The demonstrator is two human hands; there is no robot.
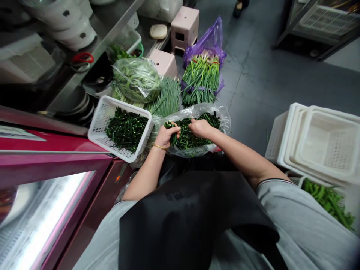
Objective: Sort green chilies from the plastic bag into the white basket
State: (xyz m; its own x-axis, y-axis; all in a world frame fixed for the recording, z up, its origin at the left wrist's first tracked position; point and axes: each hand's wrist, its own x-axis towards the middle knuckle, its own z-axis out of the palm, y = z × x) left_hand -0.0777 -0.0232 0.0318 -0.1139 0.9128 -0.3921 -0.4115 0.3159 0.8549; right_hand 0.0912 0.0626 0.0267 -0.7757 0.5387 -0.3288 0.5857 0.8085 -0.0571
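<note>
Dark green chilies (187, 138) fill a clear plastic bag (197, 152) in front of me. My left hand (168, 135), with a gold bracelet at the wrist, is closed around several green chilies at the bag's left edge. Over the middle of the bag, my right hand (200, 128) has its fingers pinched together; what they hold, if anything, is too small to make out. Left of the bag stands a white perforated basket (98, 131) with a pile of dark green chilies (126, 129) inside.
Beyond the bag lie green stalks (168, 95), a bagged leafy vegetable (137, 79) and a purple bag (209, 39) of tied greens. Pink stools (185, 26) stand behind. Stacked white baskets (326, 142) are at right, a red-framed display case (56, 161) at left.
</note>
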